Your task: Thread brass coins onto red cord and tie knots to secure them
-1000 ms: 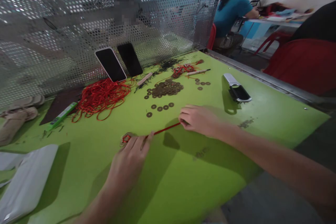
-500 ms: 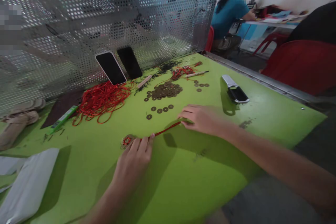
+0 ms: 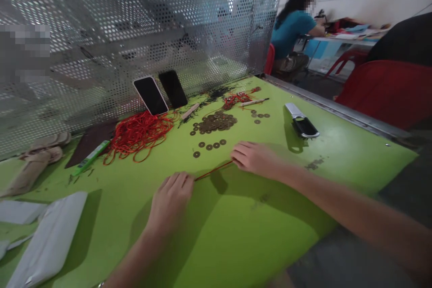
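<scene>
Red cord (image 3: 214, 170) pulled straight across the green desk (image 3: 232, 234), near side of the holed discs (image 3: 216, 145), left hand (image 3: 172, 194) and right hand (image 3: 255, 159) fingers pinching it; looks like straightening, next move likely needs even tension.

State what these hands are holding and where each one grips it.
A red cord, stretched straight: the left hand holds the left end of its visible stretch, the right hand the right end. The fingers hide the cord's true ends.
</scene>
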`<state>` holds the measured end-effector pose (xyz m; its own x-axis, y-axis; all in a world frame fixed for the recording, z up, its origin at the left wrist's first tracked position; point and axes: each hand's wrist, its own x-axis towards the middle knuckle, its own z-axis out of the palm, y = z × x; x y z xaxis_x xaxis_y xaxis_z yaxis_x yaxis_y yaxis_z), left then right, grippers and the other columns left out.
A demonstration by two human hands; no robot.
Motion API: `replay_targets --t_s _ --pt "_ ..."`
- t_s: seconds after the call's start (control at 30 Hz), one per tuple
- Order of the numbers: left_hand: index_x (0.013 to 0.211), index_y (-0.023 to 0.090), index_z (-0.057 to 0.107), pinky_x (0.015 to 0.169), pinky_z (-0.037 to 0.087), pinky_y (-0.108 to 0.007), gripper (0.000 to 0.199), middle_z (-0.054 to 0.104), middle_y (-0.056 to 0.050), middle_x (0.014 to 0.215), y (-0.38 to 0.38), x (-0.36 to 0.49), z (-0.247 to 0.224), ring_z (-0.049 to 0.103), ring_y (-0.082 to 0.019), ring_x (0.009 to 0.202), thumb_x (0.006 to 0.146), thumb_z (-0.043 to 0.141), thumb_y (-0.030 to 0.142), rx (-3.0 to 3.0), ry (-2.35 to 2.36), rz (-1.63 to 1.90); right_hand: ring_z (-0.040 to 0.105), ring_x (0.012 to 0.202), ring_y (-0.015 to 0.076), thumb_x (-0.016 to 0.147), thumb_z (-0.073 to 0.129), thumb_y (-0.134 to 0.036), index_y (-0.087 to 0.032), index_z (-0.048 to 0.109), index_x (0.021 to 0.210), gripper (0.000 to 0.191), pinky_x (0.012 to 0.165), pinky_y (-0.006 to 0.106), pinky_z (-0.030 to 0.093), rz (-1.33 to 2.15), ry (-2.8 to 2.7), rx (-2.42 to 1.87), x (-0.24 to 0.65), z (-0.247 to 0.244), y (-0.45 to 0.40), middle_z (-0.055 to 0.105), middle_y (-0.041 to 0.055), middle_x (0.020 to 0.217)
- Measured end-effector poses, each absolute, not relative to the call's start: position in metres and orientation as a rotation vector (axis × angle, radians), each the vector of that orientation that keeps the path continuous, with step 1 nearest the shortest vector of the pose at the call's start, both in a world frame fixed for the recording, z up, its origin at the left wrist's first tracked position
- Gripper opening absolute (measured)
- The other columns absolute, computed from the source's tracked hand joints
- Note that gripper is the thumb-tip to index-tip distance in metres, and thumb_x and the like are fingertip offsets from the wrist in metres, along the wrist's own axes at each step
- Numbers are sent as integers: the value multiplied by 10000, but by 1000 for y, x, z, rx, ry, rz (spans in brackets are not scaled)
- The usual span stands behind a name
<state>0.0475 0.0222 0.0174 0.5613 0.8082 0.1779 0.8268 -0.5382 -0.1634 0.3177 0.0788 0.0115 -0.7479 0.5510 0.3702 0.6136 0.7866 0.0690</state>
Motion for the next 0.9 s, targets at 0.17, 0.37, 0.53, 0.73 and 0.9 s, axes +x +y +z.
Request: replay_targets --t_s 0.17,0.37,0.53,0.73,0.9 --pt "964 113 606 731 522 -362 221 643 -94 925 25 49 17 601 -209 831 858 413 99 -2597 -1498 -170 567 783 159 884 411 -111 -134 591 901 181 721 305 491 -283 -2564 -839 319 17 74 616 75 866" --pt "957 143 575 655 518 -303 208 659 -55 840 22 50 19 615 -158 705 899 378 179 -2617 -1709 -216 566 763 156 843 431 -67 -131 577 879 164 685 282 491 -367 -2488 -810 322 20 74 610 70 832" --pt "982 162 554 658 509 -302 225 668 -50 841 16 57 20 622 -163 705 916 352 236 -2693 -1702 -343 553 756 167 828 453 -91 -145 555 872 123 684 289 484 -464 -2373 -879 328 27 73 601 63 816" --pt "1032 155 536 680 502 -328 287 662 -59 860 11 60 18 617 -182 742 930 300 284 -2775 -1768 -363 557 760 170 823 476 -100 -146 536 872 90 677 280 482 -529 -2286 -927 334 25 76 600 59 812" --pt "1138 170 494 777 484 -369 304 636 -81 1009 16 56 14 599 -206 885 908 353 310 -2848 -1786 -469 565 779 183 826 466 -111 -159 527 870 89 699 296 482 -518 -2219 -967 338 37 79 594 68 812"
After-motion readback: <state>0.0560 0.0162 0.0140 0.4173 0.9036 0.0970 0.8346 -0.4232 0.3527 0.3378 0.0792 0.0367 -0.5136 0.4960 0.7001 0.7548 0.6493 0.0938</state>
